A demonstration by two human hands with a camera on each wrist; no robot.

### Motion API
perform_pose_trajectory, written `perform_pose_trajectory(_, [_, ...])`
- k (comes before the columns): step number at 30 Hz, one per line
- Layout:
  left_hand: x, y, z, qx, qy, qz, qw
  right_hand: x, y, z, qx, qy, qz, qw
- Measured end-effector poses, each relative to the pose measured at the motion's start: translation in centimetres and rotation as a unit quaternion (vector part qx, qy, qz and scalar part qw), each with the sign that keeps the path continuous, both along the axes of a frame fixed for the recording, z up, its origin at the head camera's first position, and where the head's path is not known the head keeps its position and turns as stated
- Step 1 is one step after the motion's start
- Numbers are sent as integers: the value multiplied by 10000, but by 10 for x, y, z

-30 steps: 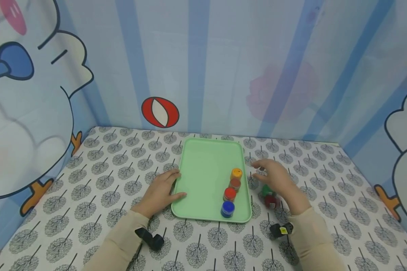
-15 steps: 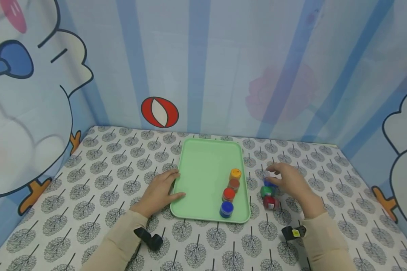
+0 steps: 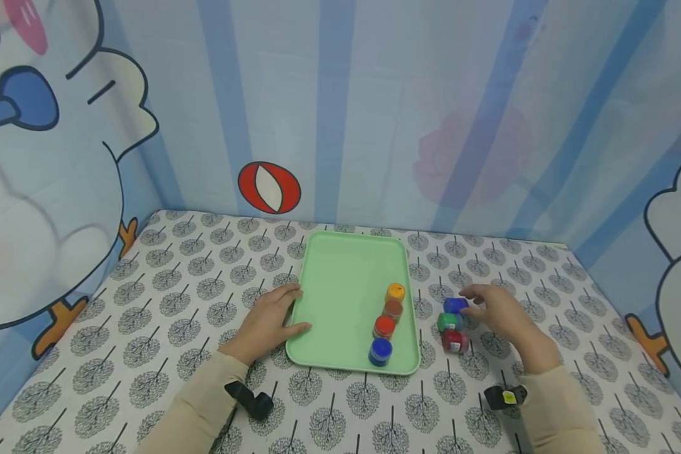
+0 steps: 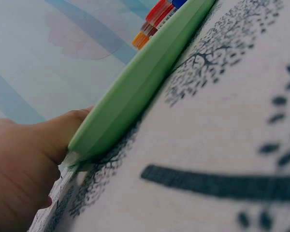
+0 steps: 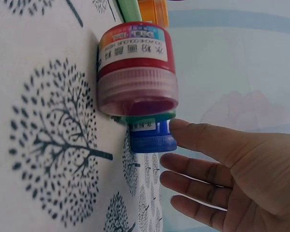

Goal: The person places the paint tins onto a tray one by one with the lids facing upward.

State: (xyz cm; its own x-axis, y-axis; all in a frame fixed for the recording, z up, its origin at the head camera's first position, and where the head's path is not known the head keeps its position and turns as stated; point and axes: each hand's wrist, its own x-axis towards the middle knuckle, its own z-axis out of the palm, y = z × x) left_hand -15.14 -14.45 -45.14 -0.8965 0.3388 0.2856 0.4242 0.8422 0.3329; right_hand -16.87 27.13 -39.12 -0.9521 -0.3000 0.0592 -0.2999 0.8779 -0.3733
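Fingers, right hand point(image 3: 500, 313): I see them loosely spread just beside the lying blue jar point(image 3: 455, 306), right of centre.
Fingers, left hand point(image 3: 263, 323): relaxed against the green tray point(image 3: 340, 277), lower centre.

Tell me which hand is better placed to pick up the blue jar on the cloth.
Probably the right hand: it is close beside that blue jar. The left hand is at the left edge of the green tray, farther off.

Right hand point(image 3: 502, 312) farther from tray point(image 3: 340, 290) — sideways blue jar point(image 3: 454, 306) less hidden
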Motion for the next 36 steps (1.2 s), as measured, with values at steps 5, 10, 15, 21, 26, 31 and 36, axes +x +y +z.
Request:
perform_pose_trajectory(5, [-1,0,-1,24,4,-26,10000,1,5,-4,-100,-103,37,9999])
perform_pose_trajectory(10, [-1,-1,-3,42,-15,-30,10000,-2,8,-12,-124,-132,30,9998])
perform_pose_trajectory(15, [-1,1,-3,24,-143,-38,9999,-2,9,-22,-66,-148,-156,9997])
perform_pose_trajectory(21, [0,0,-1,14,-160,29,9999,-6,11,-26,-197,-44,-151,9997])
perform_pose_trajectory(26, [0,-2,-1,32,-95,33,9999,-9,11,-26,-257,-56,-140,9996])
perform_pose_trajectory(31, [0,-2,-2,74,-100,5,9999,-9,12,-24,-343,-93,-119,9993])
perform_pose_trajectory(36, [0,-1,-2,80,-110,-3,9999,-7,12,-24,-479,-155,-133,9986])
